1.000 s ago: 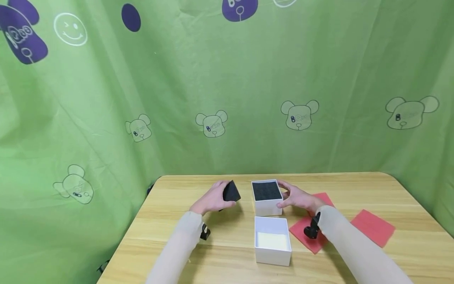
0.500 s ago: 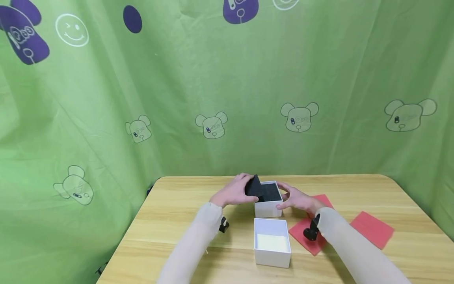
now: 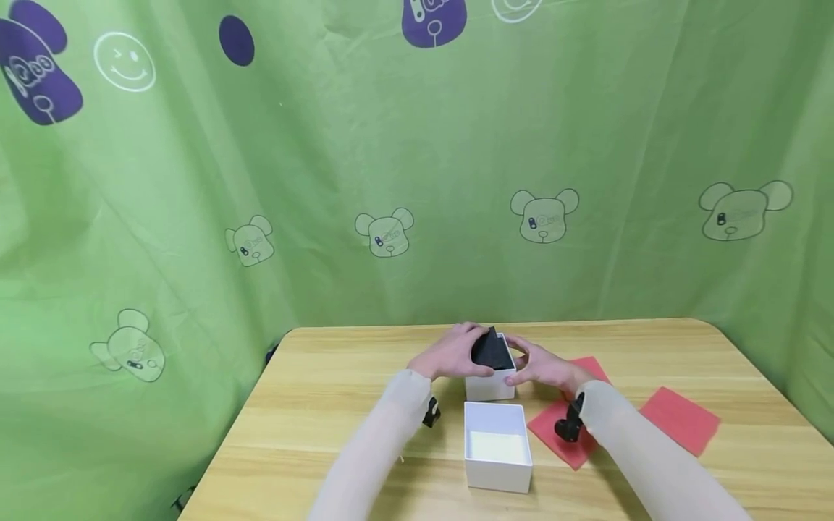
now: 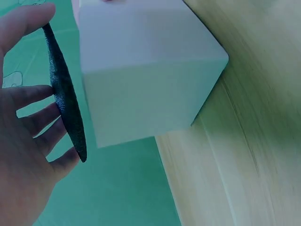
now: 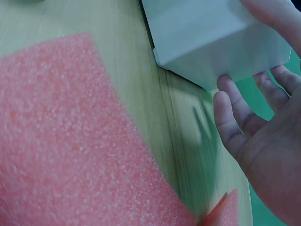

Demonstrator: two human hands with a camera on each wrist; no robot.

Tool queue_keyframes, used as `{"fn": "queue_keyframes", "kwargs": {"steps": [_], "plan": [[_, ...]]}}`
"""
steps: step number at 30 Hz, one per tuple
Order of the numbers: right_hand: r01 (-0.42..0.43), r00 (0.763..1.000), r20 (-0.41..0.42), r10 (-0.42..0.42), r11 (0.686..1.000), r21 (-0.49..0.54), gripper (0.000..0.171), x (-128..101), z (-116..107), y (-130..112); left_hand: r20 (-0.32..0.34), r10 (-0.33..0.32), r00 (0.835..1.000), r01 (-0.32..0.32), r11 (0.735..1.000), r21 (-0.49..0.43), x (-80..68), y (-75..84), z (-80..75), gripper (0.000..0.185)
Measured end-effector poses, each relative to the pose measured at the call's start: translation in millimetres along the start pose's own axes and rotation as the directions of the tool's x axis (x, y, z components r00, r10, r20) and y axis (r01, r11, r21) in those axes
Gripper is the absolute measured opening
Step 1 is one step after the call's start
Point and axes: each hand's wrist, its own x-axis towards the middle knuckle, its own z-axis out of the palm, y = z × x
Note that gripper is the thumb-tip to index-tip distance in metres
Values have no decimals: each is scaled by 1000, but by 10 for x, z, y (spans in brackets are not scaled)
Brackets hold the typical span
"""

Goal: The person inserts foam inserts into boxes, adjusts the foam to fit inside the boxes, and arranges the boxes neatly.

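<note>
In the head view my left hand [image 3: 449,354] grips a thin black foam sheet [image 3: 490,350], tilted over the open top of a white box [image 3: 490,386]. The left wrist view shows the thumb at one end of the sheet [image 4: 68,99] and the fingertips along its other edges, beside the box wall [image 4: 146,70]. My right hand [image 3: 549,367] holds the box at its right side. In the right wrist view its thumb lies on one face of the box [image 5: 207,42], with the fingers at another side. The inside of the box is mostly hidden by the sheet.
A second white box [image 3: 498,463], open at the top, stands nearer on the wooden table [image 3: 293,434]. Red foam sheets lie to the right, one foam sheet [image 3: 563,434] under the right wrist and another foam sheet [image 3: 680,420] farther right. A green curtain [image 3: 456,145] hangs behind.
My left hand has carried the black foam sheet rightward from beside the box to over its top. The right hand has stayed on the box.
</note>
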Motion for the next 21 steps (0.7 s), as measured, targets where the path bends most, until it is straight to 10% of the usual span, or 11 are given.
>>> {"fn": "queue_keyframes", "kwargs": {"steps": [21], "plan": [[-5,1000,3,5,1000,-20,101,-9,-7,2,18,-3,1000,3,1000,29,168,-10,152,79]]}}
